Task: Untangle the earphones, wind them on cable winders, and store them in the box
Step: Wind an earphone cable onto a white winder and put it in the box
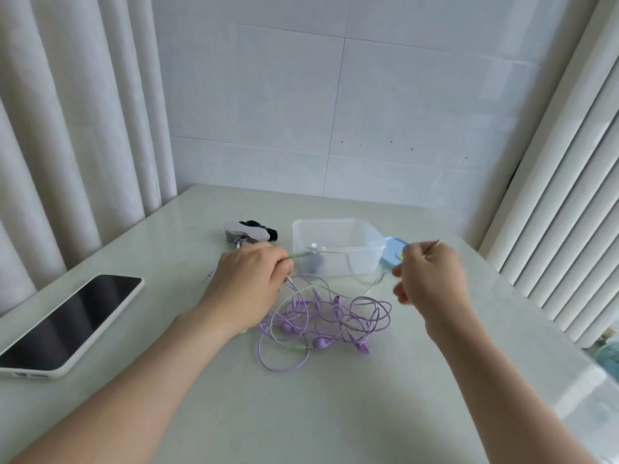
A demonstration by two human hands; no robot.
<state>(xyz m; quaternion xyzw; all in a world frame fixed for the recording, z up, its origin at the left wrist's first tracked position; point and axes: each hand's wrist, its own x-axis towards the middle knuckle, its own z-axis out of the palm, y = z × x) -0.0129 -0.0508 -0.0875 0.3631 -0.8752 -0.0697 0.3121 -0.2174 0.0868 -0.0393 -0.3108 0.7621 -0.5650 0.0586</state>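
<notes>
**Two hands, one green cable drawn out between them**

The left hand (249, 279) has its fingers curled and pinches one end of a pale green cable (301, 255). The right hand (432, 279), curled too, pinches a further stretch of it, and a thin tip pokes up past its knuckles. The cable sags loosely between the two.

Just below the hands and between them lies one tangle of purple earphones (321, 319), with a white strand and a green plug caught up in it.

Just beyond the hands stands one clear box (335, 223), open. One blue lid (395, 249) lies touching its side, partly hidden behind the right hand.

Beyond the left hand is a small heap of cable winders (249, 231) in white, grey and black; I cannot count them.

One phone (70, 323) lies face up well to the left of the left hand, at the near-left side of the tabletop (301, 413).

The tabletop is bare nearer than the tangle. Curtains (67, 128) hang close along both side edges, and a tiled wall stands beyond the box.
</notes>
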